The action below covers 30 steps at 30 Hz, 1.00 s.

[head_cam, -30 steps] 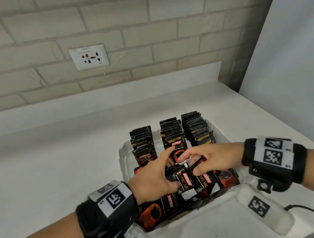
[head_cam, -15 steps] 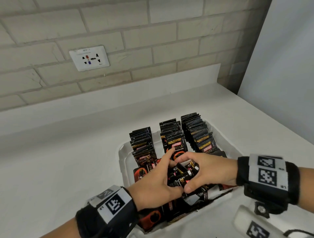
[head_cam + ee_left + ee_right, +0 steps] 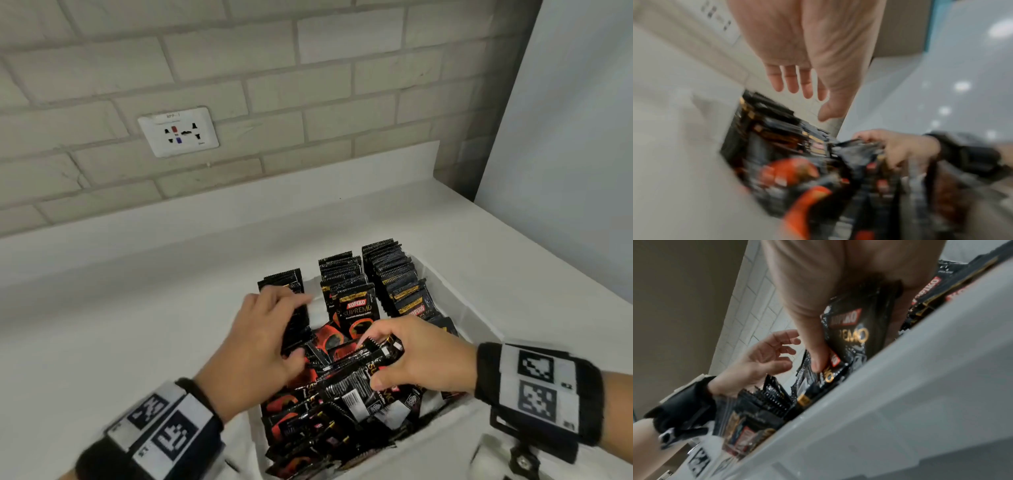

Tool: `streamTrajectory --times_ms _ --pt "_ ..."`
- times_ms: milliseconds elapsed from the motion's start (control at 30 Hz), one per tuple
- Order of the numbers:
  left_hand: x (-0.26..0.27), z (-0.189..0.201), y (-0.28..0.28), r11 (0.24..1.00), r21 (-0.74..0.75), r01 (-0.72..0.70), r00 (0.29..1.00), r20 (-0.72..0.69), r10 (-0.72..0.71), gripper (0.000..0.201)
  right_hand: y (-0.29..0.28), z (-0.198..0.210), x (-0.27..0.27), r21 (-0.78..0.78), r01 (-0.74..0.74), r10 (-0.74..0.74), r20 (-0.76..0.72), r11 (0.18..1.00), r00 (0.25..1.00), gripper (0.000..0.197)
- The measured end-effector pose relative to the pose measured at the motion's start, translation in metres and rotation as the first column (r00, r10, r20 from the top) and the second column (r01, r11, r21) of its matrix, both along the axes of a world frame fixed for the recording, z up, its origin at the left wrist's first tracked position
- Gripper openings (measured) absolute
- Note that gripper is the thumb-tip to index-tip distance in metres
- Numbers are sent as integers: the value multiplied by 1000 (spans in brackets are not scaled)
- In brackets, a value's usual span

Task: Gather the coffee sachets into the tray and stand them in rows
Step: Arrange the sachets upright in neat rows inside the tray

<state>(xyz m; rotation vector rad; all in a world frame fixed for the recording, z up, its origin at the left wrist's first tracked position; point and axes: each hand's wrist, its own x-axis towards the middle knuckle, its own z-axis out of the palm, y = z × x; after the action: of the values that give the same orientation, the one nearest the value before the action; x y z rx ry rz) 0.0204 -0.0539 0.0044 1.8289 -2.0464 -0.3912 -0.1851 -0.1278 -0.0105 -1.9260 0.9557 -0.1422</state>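
Three sachet rows [image 3: 346, 274] stood at tray [image 3: 455, 294] far end; right hand [image 3: 421, 356] clamped a sachet bundle [image 3: 359, 359]; left hand [image 3: 260, 346] hovered, fingers apart.

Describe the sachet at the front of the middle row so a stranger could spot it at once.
Find the white tray on the counter below the wall socket. Three rows of black sachets stand at its far end. The front sachet of the middle row faces you upright, its red logo fully readable.
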Motion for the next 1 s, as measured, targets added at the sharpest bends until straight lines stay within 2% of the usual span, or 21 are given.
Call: streamTrajectory --times_ms 67,100,200,367,700,767,867,1000 --pt "10 -1 -4 997 60 -45 956 293 26 85 1 0 2 -11 -17 17 -26 1000 1000 36" --pt "12 -2 -5 993 97 -68 921 390 25 96 1 0 4 -8 -29 29 -22 1000 999 36" --pt "10 -5 -3 988 140 -58 874 485 -17 110 1 1 6 -27 -57 56 -42 998 998 37" --pt "8 -9 -10 993 105 -52 875 484 -5 114 0 -2 3 -43 -63 60 -52 997 997 39" --pt "29 11 -51 984 11 -176 878 454 152 94 -2 -5 0 -13 -57 57 -37 998 998 41" --pt "35 11 -59 979 65 -194 902 404 153 88 -2 -6 -1 -9 -55 55 -24 998 998 40" --pt "35 4 -65 961 246 -127 947 317 44 79 -4 -7 -3 -4 -57 57 -17 998 998 41" --pt "30 -8 -65 936 352 -17 941 322 -104 75 -5 -6 -3 10 -65 65 -24 998 998 40"
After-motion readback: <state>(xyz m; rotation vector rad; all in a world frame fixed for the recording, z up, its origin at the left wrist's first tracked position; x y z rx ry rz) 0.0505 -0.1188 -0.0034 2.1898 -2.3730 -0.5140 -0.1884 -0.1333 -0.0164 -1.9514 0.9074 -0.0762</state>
